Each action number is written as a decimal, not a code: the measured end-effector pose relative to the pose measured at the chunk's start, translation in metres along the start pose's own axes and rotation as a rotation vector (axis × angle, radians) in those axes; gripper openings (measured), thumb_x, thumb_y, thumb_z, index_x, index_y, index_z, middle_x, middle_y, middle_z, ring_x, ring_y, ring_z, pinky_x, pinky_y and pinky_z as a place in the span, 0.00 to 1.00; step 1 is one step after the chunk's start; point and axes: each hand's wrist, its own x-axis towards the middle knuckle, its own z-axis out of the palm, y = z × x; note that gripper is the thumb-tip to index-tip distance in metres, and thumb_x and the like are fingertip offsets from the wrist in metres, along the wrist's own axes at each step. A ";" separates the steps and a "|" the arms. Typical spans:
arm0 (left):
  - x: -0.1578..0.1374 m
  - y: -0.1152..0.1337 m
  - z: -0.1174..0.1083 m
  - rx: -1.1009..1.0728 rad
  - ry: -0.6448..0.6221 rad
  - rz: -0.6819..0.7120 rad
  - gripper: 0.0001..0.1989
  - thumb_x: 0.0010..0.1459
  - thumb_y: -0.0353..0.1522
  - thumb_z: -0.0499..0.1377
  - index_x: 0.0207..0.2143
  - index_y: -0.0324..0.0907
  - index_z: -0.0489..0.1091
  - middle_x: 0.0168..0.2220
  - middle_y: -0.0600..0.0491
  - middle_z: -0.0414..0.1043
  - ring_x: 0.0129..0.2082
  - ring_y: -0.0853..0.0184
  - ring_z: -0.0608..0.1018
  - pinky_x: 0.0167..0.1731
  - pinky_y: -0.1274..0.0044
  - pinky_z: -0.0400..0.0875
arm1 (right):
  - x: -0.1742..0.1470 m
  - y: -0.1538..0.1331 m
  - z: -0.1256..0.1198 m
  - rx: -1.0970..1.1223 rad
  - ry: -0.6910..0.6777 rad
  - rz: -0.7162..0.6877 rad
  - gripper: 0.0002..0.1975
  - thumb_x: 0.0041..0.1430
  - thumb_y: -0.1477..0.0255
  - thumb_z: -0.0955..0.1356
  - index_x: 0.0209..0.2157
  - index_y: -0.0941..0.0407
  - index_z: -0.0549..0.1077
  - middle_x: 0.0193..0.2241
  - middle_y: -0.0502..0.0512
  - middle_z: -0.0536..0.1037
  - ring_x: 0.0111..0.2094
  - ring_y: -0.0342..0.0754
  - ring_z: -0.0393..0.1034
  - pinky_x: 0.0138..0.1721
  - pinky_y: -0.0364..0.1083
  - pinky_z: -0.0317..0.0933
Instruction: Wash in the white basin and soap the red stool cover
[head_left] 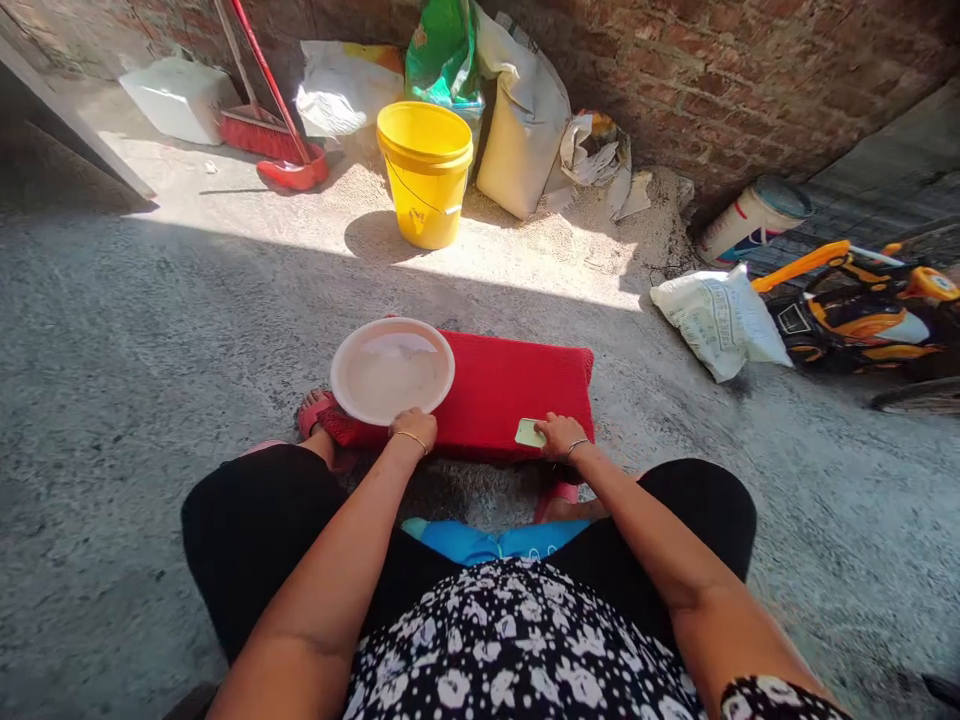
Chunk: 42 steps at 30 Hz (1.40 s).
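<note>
Gripping left: left hand [414, 430], grip curled shut over the near rim of the white basin [343, 385].
Pinching right: right hand [562, 436], grip closed on the right end of a pale green block [528, 432].
Basin: on the left end of the red-covered desk [514, 385], cloudy liquid [394, 375] inside.
Block: at the desk's near edge, toward its right end; contact with the cover unclear.
Yellow bucket [426, 200]: upright on the floor [247, 310] beyond the desk.
</note>
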 end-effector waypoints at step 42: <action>-0.010 -0.005 -0.020 -0.020 -0.003 -0.009 0.22 0.63 0.28 0.40 0.55 0.41 0.65 0.50 0.39 0.71 0.52 0.56 0.74 0.46 0.67 0.71 | -0.008 0.037 0.029 -0.043 -0.133 0.116 0.27 0.53 0.66 0.68 0.57 0.49 0.66 0.50 0.62 0.71 0.46 0.56 0.70 0.44 0.52 0.58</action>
